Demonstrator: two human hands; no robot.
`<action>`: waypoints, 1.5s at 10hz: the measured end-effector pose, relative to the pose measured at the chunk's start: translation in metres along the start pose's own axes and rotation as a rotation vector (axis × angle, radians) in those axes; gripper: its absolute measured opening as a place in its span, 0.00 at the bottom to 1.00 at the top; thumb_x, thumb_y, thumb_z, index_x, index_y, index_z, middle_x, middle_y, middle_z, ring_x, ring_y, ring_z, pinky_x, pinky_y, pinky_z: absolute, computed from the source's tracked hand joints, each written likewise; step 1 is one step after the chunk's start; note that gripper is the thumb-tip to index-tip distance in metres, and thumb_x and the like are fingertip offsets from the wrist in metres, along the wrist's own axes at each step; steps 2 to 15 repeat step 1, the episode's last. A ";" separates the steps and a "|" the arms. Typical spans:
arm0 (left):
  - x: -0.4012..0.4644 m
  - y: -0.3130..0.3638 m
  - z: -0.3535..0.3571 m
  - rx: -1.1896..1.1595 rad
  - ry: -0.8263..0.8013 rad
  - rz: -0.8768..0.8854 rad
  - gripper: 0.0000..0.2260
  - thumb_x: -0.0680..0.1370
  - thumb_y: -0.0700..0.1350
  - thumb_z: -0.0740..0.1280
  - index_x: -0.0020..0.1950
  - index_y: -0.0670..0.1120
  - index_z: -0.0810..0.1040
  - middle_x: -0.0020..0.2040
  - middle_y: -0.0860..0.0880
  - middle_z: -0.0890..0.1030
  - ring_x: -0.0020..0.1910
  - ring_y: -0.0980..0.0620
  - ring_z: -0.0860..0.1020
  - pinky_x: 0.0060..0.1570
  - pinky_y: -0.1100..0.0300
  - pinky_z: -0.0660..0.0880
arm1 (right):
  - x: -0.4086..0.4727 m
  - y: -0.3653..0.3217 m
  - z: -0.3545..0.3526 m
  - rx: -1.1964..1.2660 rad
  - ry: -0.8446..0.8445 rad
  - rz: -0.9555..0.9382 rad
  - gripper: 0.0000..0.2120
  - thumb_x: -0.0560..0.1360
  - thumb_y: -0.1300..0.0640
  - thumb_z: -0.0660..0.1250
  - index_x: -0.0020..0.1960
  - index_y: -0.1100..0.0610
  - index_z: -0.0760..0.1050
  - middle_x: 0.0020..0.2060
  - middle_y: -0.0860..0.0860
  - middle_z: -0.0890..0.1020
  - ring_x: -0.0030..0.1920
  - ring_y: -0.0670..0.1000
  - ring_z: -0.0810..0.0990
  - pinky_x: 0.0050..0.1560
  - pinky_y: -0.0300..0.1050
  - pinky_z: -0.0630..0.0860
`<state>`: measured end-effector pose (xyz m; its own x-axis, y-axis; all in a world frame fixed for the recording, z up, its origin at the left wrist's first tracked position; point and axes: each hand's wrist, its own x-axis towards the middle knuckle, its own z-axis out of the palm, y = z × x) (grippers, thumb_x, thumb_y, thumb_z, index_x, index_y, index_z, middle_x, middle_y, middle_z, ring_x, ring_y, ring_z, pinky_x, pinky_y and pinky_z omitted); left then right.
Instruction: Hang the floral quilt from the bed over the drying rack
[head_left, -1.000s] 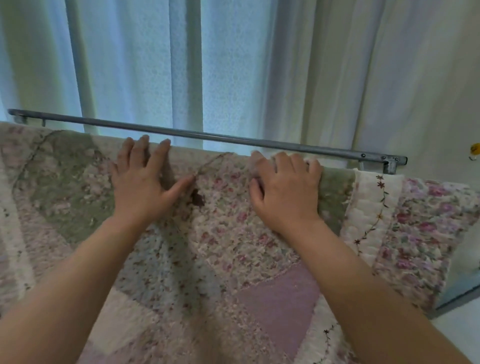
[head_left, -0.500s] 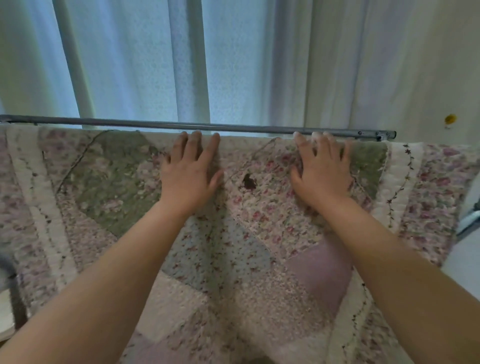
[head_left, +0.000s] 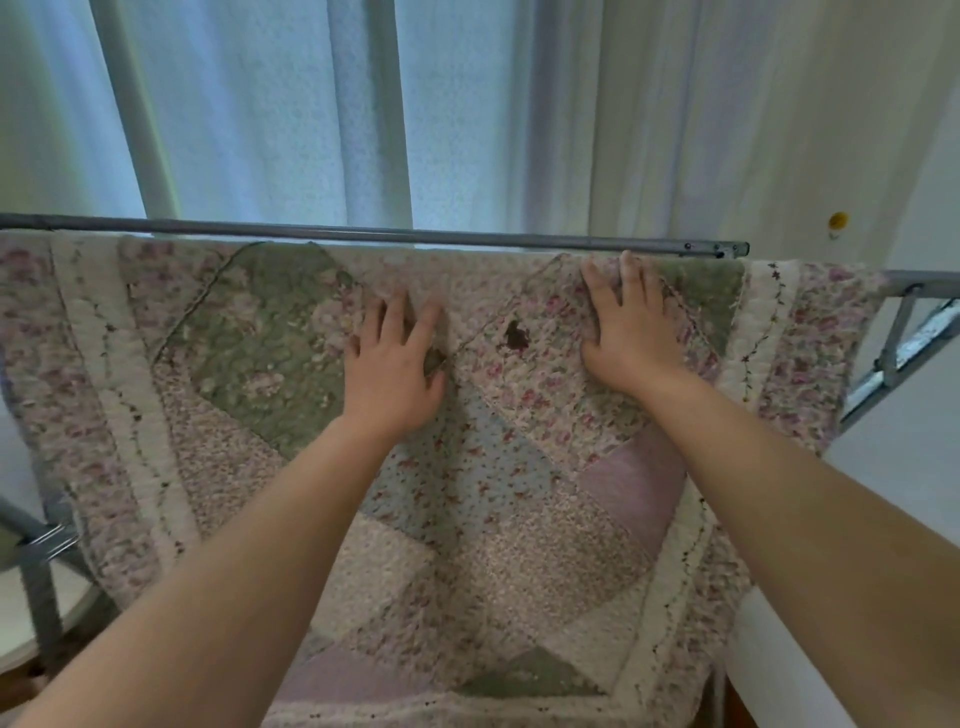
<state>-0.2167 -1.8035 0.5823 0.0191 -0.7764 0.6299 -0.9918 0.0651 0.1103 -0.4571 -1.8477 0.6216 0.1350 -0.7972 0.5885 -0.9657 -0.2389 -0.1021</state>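
Note:
The floral patchwork quilt (head_left: 249, 364) hangs draped over the grey metal drying rack (head_left: 467, 240), covering its near rail and falling toward me. One far rail of the rack shows above the quilt's top fold. My left hand (head_left: 392, 366) lies flat on the quilt near the middle, fingers straight and slightly spread. My right hand (head_left: 626, 325) presses flat on the quilt close to the top fold, fingertips almost at the far rail. A small dark mark (head_left: 516, 335) sits on the fabric between my hands.
Pale curtains (head_left: 363, 114) hang right behind the rack. The rack's folding side frame (head_left: 904, 332) sticks out at the right, and a grey leg (head_left: 39, 577) stands at the lower left. A white surface (head_left: 779, 670) lies at the lower right.
My left hand has slid down the quilt away from the top fold. My right hand stays near the fold. The view has tilted down, showing more of the hanging quilt.

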 end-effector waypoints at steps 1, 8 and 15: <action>-0.012 -0.002 -0.002 -0.012 0.001 -0.017 0.33 0.75 0.54 0.63 0.75 0.54 0.49 0.76 0.43 0.50 0.74 0.41 0.49 0.68 0.39 0.55 | -0.011 -0.004 0.001 0.063 0.022 -0.008 0.36 0.73 0.54 0.61 0.75 0.48 0.46 0.76 0.56 0.45 0.74 0.57 0.40 0.72 0.62 0.48; -0.012 -0.002 -0.002 -0.012 0.001 -0.017 0.33 0.75 0.54 0.63 0.75 0.54 0.49 0.76 0.43 0.50 0.74 0.41 0.49 0.68 0.39 0.55 | -0.011 -0.004 0.001 0.063 0.022 -0.008 0.36 0.73 0.54 0.61 0.75 0.48 0.46 0.76 0.56 0.45 0.74 0.57 0.40 0.72 0.62 0.48; -0.012 -0.002 -0.002 -0.012 0.001 -0.017 0.33 0.75 0.54 0.63 0.75 0.54 0.49 0.76 0.43 0.50 0.74 0.41 0.49 0.68 0.39 0.55 | -0.011 -0.004 0.001 0.063 0.022 -0.008 0.36 0.73 0.54 0.61 0.75 0.48 0.46 0.76 0.56 0.45 0.74 0.57 0.40 0.72 0.62 0.48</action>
